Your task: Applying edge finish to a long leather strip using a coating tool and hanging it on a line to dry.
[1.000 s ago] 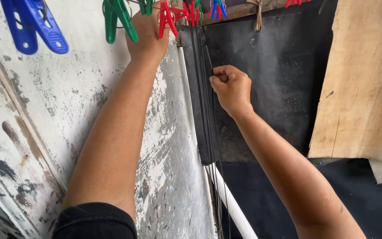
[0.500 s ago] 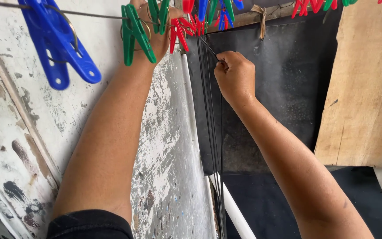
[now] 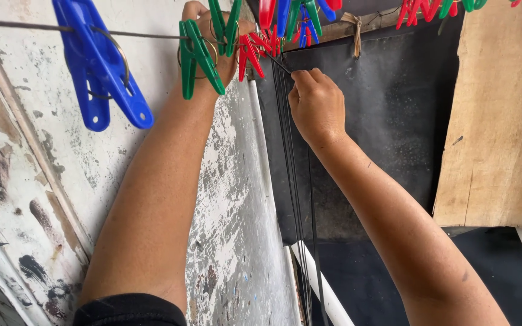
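My left hand (image 3: 215, 42) is raised to a thin wire line (image 3: 152, 35) strung across the top, its fingers closed around the wire among green pegs (image 3: 197, 57) and a red peg (image 3: 250, 54). My right hand (image 3: 316, 102) is fisted just below the line, pinching several thin black strands (image 3: 294, 199) that hang straight down from it. A big blue peg (image 3: 98, 66) hangs on the wire at the left. More red, blue and green pegs (image 3: 297, 18) are bunched above the right hand.
A flaking whitewashed wall (image 3: 43, 181) fills the left side. Behind the strands is a dark sheet (image 3: 382, 121), with a wooden board (image 3: 502, 121) at the right. A white pipe (image 3: 321, 284) slants down at the bottom middle.
The view has tilted up, so the pegs and wire sit lower in frame. My right hand has risen closer to the wire, still pinching the strands.
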